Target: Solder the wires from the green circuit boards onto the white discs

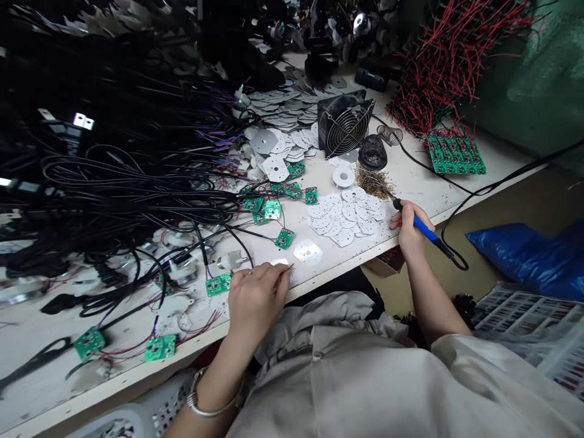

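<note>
Fan: the black fan point(345, 125) stands upright on the white bench point(424, 194), our landmark.
Right hand: here's the right hand point(410, 232), in front of the fan and to its right, fingers curled around a blue-handled soldering iron point(425, 229).
Left hand: over to the left hand point(258, 295), well to the fan's front left, thumb and fingertip pinching what looks like a thin dark strand point(291, 266); its other end is hidden.
Single plate: one shiny white plate point(308, 252) lies flat at the fan's front left, no wires visible on it.
Plate pile: heaped right in front of the fan, these white plates point(349, 216) look bare, so plenty seems left.
Solder roll: a white roll point(343, 177) lies just in front of the fan.
Wired boards: left of the fan, several green boards point(285, 238) carry wires; that joining looks done.
Progress: partway, I judge; joint quality can't be told.
</note>
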`<state>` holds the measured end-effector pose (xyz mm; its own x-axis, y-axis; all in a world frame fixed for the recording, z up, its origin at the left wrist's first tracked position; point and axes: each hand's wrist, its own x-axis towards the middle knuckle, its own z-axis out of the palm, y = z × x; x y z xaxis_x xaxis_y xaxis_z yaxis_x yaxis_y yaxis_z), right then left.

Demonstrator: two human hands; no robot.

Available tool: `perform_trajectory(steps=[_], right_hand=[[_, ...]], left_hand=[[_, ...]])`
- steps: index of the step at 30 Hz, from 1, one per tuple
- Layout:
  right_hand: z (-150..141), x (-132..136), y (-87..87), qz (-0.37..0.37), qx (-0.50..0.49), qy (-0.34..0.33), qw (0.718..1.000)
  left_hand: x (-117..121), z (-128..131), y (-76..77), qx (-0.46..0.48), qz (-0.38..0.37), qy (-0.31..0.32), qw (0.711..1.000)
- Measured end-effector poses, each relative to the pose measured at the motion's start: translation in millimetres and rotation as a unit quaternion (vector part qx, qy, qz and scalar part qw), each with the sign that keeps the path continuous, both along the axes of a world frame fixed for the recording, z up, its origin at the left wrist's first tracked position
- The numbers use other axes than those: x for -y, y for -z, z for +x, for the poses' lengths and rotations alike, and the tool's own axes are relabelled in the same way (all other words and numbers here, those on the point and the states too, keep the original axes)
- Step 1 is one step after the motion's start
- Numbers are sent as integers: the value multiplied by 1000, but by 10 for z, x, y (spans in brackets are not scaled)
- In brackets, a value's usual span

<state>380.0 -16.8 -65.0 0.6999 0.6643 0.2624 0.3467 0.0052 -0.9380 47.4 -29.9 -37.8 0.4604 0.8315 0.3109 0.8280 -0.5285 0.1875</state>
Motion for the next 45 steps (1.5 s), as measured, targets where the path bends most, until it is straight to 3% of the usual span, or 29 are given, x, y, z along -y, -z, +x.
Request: perform_trajectory(steps=[6, 10, 14, 18, 21, 24, 28, 32, 35, 37, 40, 42, 45], right_hand=[[-6, 3, -7, -5, -2, 0, 1000], [9, 3, -6, -6, -1, 5, 1000], [-13, 23, -57, 19, -26, 28, 999], [-264, 165, -131, 86, -31, 46, 995], [-607, 335, -146, 116, -17, -62, 991], [-936, 446, -132, 67, 40, -216, 973], [-1155, 403, -71, 82, 205, -367, 904], [-1177, 329, -27, 101, 282, -403, 865], [-1161, 353, -47, 92, 262, -409, 869], [-1141, 408, -58, 80, 193, -409, 888], [-1095, 518, -17, 47, 19, -344, 937], [-1064, 580, 43, 33, -69, -283, 956], [-1039, 620, 120, 0, -71, -249, 966]], left_hand=[[-4, -4, -6, -45, 72, 33, 996], [-21, 1, -42, -22, 84, 30, 996], [-58, 57, -58, 64, 35, 16, 997], [-133, 136, -64, 139, -76, 8, 987], [-198, 164, -79, 123, -159, -17, 979], [-209, 168, -110, 66, -195, -34, 978], [-94, 186, -163, 4, -115, -28, 993], [-6, 253, -161, 5, -42, -25, 999], [-38, 292, -99, 19, -73, 6, 997], [-73, 284, -57, 23, -88, 13, 996], [-109, 228, -27, 27, -91, 23, 995], [-127, 186, -26, 27, -97, 31, 994], [-156, 151, -28, 19, -110, 35, 993]])
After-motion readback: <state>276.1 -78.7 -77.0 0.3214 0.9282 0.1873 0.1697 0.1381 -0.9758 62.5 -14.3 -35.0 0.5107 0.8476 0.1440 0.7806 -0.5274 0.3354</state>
